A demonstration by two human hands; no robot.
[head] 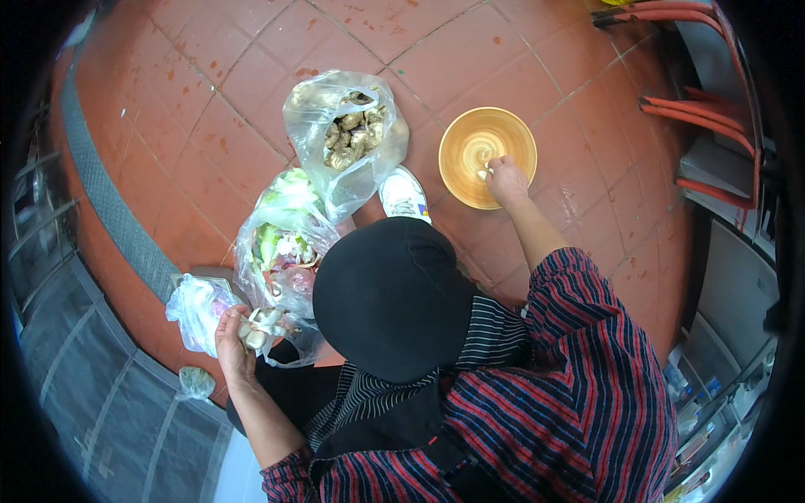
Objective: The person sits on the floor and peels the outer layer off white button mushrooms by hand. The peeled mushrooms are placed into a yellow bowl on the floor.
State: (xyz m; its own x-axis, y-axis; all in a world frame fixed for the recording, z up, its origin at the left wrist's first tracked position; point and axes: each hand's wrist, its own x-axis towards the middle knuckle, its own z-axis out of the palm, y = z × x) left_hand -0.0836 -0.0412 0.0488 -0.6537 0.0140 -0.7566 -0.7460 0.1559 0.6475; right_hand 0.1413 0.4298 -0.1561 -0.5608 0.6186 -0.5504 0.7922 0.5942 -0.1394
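My left hand [234,342] holds a garlic bulb [255,338] with loose, papery skin, above the lower end of a clear plastic bag of vegetable scraps [251,245]. Over a round, yellow-brown bowl [458,135] on the floor, the fingers of my right hand [508,181] are bunched together. Small white pieces that look like garlic cloves [482,175] show at those fingertips, inside the bowl's outline. Whether any of them rests on the bowl cannot be seen. Pale green leaves and pinkish skins fill the scrap bag.
An open plastic bag of brown, knobbly tubers or mushrooms [352,135] stands beside a white shoe [402,193]. Left of my left hand lies a whitish plastic bag [198,311], with a small green bundle [196,382] below it. Red-framed metal furniture [704,116] lines the right side.
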